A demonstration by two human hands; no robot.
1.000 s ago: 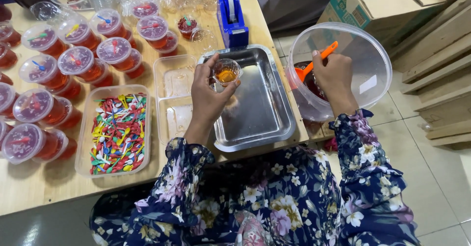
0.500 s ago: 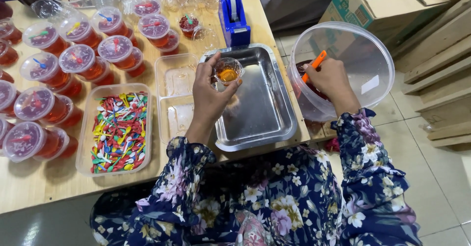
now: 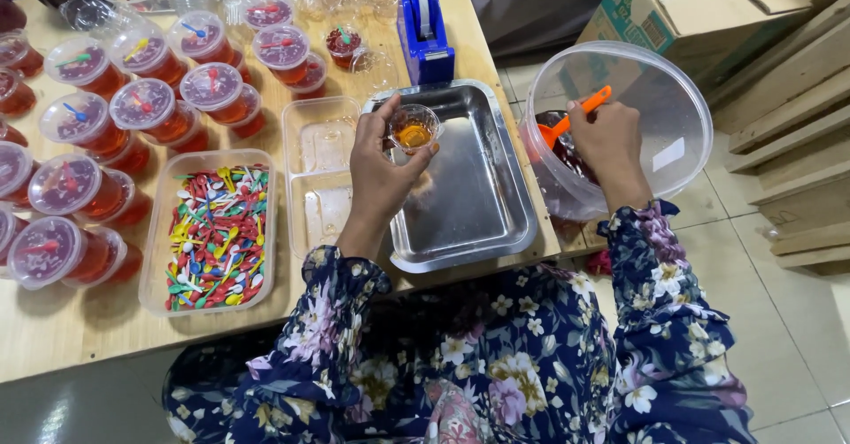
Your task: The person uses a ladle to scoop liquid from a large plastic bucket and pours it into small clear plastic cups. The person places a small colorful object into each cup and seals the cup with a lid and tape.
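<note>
Orange is what stands out first: the right hand (image 3: pixel 609 138) is wrapped around an orange spoon (image 3: pixel 574 118), fingers clamped on its handle, with the working end down inside a big clear tub (image 3: pixel 673 125) just off the bench's right edge. Dark red stuff sits at the bottom of the tub, though it's hard to tell exactly what it is.

Meanwhile the left hand (image 3: pixel 379 174) has a small clear cup (image 3: pixel 413 128) pinched between thumb and fingers, held upright over the top left part of a steel tray (image 3: pixel 478 205). The cup has a bit of amber-orange filling in the bottom.

Just left of the tray is an empty-looking clear plastic container (image 3: pixel 317 178), and next to that a box of little multicoloured spoons (image 3: pixel 212 231). Across the left and back of the wooden bench (image 3: pixel 71 338) is a crowd of lidded cups (image 3: pixel 146 108) with red contents, each with a tiny spoon on top. A blue tape dispenser (image 3: pixel 423 28) stands right behind the tray. Cardboard box (image 3: pixel 682 1) on the floor, upper right.
</note>
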